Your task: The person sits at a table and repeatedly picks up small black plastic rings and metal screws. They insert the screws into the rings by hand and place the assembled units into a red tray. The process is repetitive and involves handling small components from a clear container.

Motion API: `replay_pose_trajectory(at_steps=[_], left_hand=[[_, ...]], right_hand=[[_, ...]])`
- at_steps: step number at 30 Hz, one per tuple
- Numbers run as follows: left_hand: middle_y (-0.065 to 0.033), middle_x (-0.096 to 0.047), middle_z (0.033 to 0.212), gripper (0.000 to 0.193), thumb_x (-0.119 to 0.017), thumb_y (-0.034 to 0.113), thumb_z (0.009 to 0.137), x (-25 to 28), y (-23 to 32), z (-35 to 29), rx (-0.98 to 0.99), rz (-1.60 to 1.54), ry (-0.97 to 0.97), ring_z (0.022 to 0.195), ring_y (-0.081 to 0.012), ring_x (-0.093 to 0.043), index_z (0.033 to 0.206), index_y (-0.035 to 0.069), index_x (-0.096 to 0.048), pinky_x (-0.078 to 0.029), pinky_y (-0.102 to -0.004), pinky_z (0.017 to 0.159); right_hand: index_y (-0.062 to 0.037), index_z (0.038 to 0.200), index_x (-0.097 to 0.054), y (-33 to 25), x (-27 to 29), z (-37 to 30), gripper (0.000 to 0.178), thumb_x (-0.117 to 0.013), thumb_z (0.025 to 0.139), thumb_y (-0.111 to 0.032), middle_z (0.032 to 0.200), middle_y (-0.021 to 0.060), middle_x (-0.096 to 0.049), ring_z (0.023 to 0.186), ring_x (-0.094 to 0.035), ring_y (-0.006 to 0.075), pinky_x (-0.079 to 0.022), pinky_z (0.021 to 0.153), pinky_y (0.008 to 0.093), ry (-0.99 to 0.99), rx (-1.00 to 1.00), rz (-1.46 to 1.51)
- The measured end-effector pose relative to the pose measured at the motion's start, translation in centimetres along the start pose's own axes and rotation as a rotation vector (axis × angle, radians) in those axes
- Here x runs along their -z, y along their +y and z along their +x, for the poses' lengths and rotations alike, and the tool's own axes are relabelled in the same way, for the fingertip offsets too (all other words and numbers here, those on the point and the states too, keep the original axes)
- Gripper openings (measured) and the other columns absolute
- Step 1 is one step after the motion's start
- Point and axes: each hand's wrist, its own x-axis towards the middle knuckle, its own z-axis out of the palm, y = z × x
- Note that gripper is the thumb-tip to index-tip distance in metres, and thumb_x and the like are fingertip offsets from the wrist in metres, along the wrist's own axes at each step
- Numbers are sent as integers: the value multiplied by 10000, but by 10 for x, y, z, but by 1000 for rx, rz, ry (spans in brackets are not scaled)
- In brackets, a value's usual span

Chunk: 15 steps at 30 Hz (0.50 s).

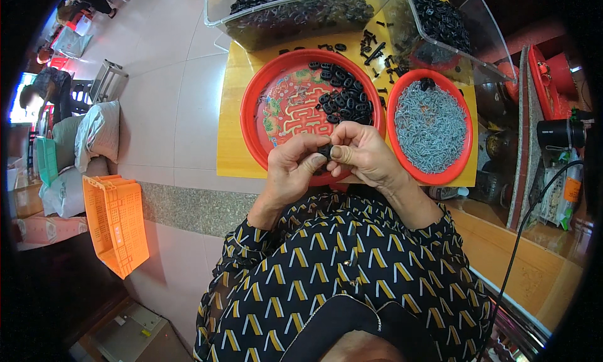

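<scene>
My left hand (294,163) and my right hand (366,153) meet over the near rim of a round red tray (250,120). Between them, pinched by thumbs and fingertips of both, is a small black plastic part (325,150), mostly covered by the fingers. A pile of black oval plastic parts (344,98) lies on the right side of the tray, whose patterned bottom shows on the left. Right of it, close to my right wrist, a red oval tray (397,141) holds many small silver screws (433,126), with a few black pieces at its far edge.
Two clear plastic bins, one at the back (301,13) and one at the back right (483,48), hold many black parts. Loose black pegs (375,53) lie on the yellow table (229,142). An orange crate (116,224) stands on the floor at left; a black cable (521,230) hangs at right.
</scene>
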Motion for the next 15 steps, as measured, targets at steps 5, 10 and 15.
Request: replay_pose_trajectory(at_steps=[5,10,15], left_hand=[[-43,-586,819,202,-504,-56,798,-1,5,1,-7,43,-4,759,-83,-555,995,-24,-533,-463,-214,695],[-49,-582,869,237,-518,-21,811,3,-7,2,23,-163,12,788,-95,-556,1047,-26,-516,-464,-226,710],[-47,-584,875,261,-540,34,820,10,-13,-1,29,-229,-1,769,-86,-547,1074,-18,-509,-457,-216,683]], right_hand=[[-1,854,-527,3,3,2,131,-611,771,-57,741,60,-560,643,-583,132,-509,542,225,2,-11,-5],[5,884,-537,-6,-3,0,141,-600,788,-77,754,61,-564,648,-585,127,-509,552,223,33,-18,31],[21,932,-538,-14,0,-2,174,-556,829,-118,772,59,-565,653,-582,116,-508,564,215,78,-54,-49]])
